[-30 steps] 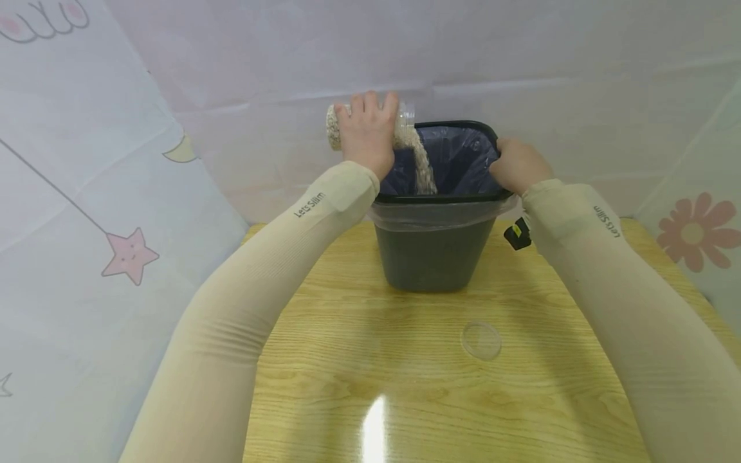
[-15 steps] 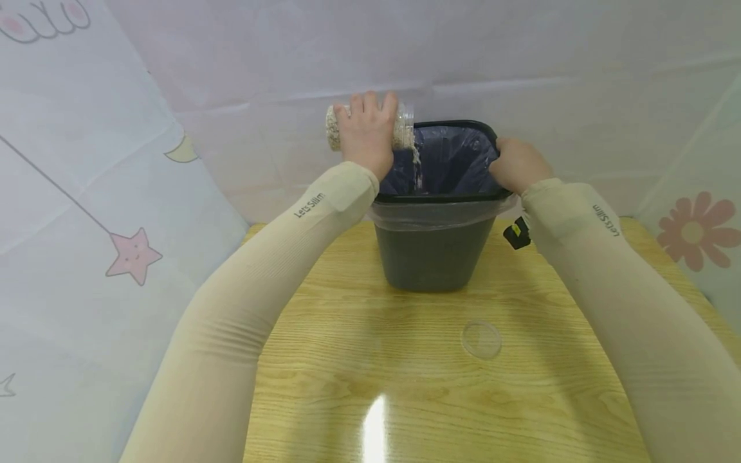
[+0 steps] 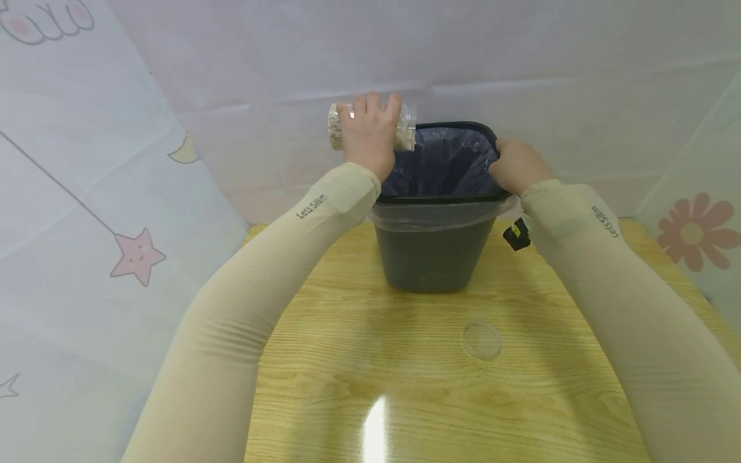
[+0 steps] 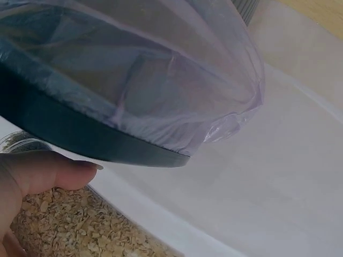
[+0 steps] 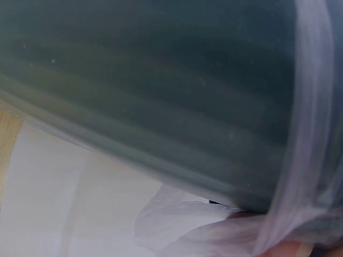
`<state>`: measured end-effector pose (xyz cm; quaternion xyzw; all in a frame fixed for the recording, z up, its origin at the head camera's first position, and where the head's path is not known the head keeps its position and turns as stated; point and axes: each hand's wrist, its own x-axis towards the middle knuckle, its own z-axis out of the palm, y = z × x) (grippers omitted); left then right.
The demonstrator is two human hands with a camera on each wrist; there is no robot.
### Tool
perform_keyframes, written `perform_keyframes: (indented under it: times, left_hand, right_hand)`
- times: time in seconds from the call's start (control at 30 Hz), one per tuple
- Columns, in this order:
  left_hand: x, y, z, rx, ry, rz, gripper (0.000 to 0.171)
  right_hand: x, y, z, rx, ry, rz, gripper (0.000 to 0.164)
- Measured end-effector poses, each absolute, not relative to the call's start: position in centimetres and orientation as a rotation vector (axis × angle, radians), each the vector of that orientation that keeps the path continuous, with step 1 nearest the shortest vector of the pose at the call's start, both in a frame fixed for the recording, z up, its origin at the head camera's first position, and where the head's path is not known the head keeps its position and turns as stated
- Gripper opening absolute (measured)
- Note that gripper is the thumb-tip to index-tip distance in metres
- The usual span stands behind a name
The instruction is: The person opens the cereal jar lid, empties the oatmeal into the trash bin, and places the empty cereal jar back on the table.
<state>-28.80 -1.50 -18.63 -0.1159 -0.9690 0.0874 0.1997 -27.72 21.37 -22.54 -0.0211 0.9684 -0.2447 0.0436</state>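
Note:
In the head view my left hand grips a clear jar of oat flakes, lying on its side with its mouth at the left rim of a dark trash bin. Through the jar wall in the left wrist view, many oat flakes show below my thumb. My right hand grips the bin's right rim, its fingers partly hidden by the rim and liner. A thin purplish bag lines the bin and folds out over the rim.
The bin stands at the back of a wood-grain table. A clear round lid lies in front of it. A small black object with a yellow mark shows by my right wrist. A pale printed backdrop rises close behind.
Oats were streaming from the jar into the bin; the stream thinned and is gone now. The jar's mouth has tipped up slightly, and the right hand has stayed on the rim.

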Motion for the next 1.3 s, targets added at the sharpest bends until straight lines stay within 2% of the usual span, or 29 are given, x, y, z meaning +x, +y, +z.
perform_keyframes:
  times: [1.3]
  left_hand:
    - [-28.84, -1.49, -18.68, -0.343, -2.716, 0.348, 0.064]
  right_hand:
    - [-27.69, 21.22, -22.49, -0.089, 2.963, -0.762, 0.062]
